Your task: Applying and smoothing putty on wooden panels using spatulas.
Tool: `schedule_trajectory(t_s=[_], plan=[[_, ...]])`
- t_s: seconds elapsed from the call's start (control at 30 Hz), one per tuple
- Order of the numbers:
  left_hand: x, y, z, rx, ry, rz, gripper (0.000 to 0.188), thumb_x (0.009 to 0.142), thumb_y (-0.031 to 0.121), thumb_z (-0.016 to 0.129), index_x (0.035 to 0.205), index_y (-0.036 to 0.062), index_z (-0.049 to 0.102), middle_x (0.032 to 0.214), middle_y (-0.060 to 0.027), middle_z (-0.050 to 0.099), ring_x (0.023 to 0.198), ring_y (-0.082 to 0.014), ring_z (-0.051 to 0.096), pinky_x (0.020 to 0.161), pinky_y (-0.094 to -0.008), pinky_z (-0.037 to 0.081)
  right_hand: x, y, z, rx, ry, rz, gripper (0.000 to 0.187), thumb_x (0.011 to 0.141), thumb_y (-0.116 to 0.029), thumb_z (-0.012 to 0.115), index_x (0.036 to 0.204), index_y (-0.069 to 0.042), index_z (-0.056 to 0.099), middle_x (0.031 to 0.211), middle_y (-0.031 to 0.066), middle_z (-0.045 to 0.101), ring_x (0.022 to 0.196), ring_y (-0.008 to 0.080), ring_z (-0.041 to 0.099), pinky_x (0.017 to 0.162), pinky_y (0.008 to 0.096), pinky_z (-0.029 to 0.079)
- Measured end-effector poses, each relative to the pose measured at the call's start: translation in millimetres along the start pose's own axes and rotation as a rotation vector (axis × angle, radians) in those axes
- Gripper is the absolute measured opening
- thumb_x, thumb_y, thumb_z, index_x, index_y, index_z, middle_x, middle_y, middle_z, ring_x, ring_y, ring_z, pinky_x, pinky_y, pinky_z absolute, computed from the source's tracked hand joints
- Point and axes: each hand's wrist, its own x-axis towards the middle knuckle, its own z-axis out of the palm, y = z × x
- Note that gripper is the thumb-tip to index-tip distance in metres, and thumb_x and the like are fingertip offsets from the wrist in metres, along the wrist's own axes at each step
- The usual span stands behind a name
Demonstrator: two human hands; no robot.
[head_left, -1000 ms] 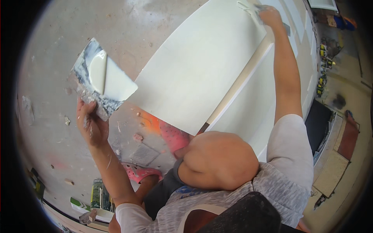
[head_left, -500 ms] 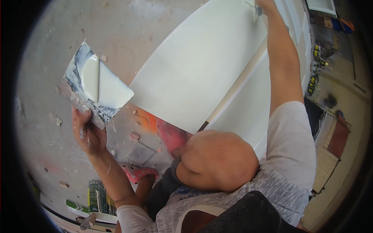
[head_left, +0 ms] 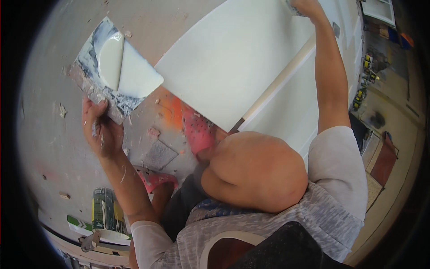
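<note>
— Plaster, white and smooth, sits heaped on the square grey spattered metal board (head_left: 107, 76) we hold up at our left.
— Our left hand (head_left: 101, 130) has its fingers clamped on its lower corner.
— Our right hand (head_left: 304, 6) presses the wide white wall panel (head_left: 233, 62) at the frame's top; we cannot tell its finger state.

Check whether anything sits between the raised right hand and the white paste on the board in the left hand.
Nothing visible blocks it. The right hand is up on the white panel; the board in the left hand carries the paste, only panel surface and bare wall between.
</note>
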Motion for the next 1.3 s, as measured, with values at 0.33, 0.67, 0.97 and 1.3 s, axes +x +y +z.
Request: schedule_trajectory(t_s=[0.33,0.67,0.97,1.3], plan=[[4,4,-43,-0.015,-0.046,0.015,0.038,0.076,0.001,0.043,0.114,-0.0041,0.041,0.107,-0.0123,0.052,0.099,-0.0209,0.052,0.09,-0.0333,0.04,-25,-138,-47,0.031,-0.162,-0.042,0.02,0.067,-0.016,0.047,0.076,-0.005,0.062,0.075,0.0161,0.061,0.073,0.0299,0.059,0.068,0.0395,0.047],[7,14,-60,0.035,-0.209,0.04,0.011,0.08,0.002,0.045,0.09,-0.0003,0.05,0.082,-0.0075,0.057,0.071,-0.0148,0.057,0.062,-0.024,0.047,-67,-296,-135,0.483,-0.219,0.283,0.031,0.063,-0.015,0.044,0.087,-0.01,0.062,0.08,0.0157,0.061,0.074,0.0343,0.058,0.072,0.0398,0.046],[12,11,-75,0.073,-0.187,0.033,0.013,0.08,0.002,0.044,0.092,-0.0021,0.046,0.086,-0.012,0.058,0.078,-0.0215,0.06,0.074,-0.0351,0.05,-97,-361,-159,0.531,-0.229,0.093,0.03,0.067,-0.011,0.045,0.091,-0.011,0.063,0.077,0.0136,0.061,0.075,0.0294,0.057,0.069,0.0373,0.046],[13,-7,2,0.159,-0.261,-0.071,0.026,0.074,-0.001,0.04,0.1,-0.004,0.042,0.088,-0.0142,0.057,0.077,-0.0259,0.061,0.074,-0.045,0.052,-129,-252,-208,0.774,0.497,-0.231,0.025,0.069,0.008,0.058,0.089,-0.004,0.064,0.088,0.0082,0.064,0.078,0.0226,0.06,0.073,0.0307,0.046]])
